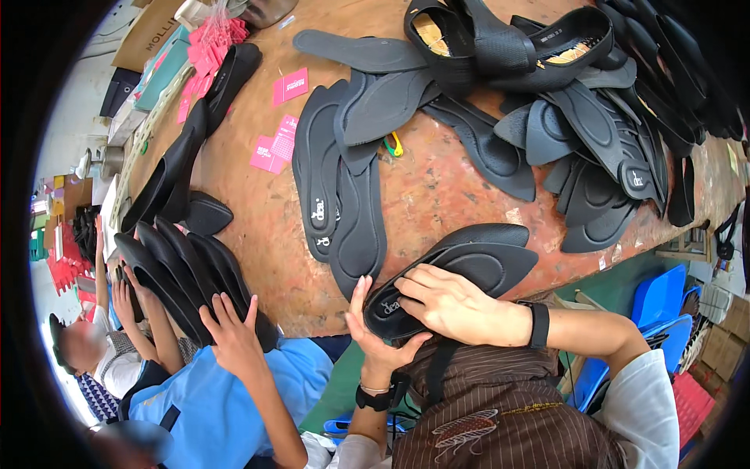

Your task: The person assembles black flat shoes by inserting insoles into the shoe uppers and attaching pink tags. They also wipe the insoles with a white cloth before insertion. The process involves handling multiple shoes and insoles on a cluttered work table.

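Note:
At the table's near edge lies a black flat shoe (pixel 486 234), its heel toward me on the left and its toe pointing right. A dark grey insole (pixel 500 267) lies over the shoe, its heel end down in the shoe's opening and its wide front end over the toe. My left hand (pixel 381 349) cups the shoe's heel, thumb on the near side and fingers on the far side. My right hand (pixel 473 310) bends over the insole with its fingers curled onto the heel part. Its fingertips are partly hidden.
Loose insoles (pixel 358 223) lie beyond the shoe, with a pile of insoles (pixel 594 148) at the right. Black shoes (pixel 500 47) stand at the back. Pink tags (pixel 273 148) lie at the left. A co-worker's hand (pixel 234 336) rests on a row of black shoes (pixel 183 266).

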Motion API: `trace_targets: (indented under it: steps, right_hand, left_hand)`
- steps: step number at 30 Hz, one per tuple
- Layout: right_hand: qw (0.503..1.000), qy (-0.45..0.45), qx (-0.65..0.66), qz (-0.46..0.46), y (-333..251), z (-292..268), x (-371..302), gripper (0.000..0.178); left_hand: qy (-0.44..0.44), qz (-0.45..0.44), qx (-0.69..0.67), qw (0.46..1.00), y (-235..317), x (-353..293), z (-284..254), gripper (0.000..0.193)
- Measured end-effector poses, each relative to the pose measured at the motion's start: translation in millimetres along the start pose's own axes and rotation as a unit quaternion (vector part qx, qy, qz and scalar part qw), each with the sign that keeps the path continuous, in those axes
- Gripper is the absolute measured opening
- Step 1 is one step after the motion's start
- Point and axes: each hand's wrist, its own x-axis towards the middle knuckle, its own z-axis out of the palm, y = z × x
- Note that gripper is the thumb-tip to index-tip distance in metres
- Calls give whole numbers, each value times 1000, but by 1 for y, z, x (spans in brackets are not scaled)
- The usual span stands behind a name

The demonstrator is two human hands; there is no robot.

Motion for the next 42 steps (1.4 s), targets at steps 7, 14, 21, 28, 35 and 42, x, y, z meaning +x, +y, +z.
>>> trace_targets:
  steps: [7,14,21,28,35,42]
  right_hand:
    - [981,-144,101,-82,15,14,8,44]
    - [997,-70,13,-36,4,8,-5,37]
    - [988,21,-120,91,-8,-13,-14,27]
    - [889,367,47,268,52,-74,16,42]
    - [959,219,-13,180,15,-44,-59,41]
    - [968,186,-146,89,1,-25,-36,55]
  left_hand:
    - [-9,-43,-5,999,9,11,-7,76]
    - [18,-94,-8,995,10,7,-2,26]
    - [47,-122,36,991,39,14,11,44]
    - [-159,-134,165,964,92,7,46,65]
    - [-233,-46,398,886,109,24,82,55]
    - [-298,-30,435,849,113,25,69,34]
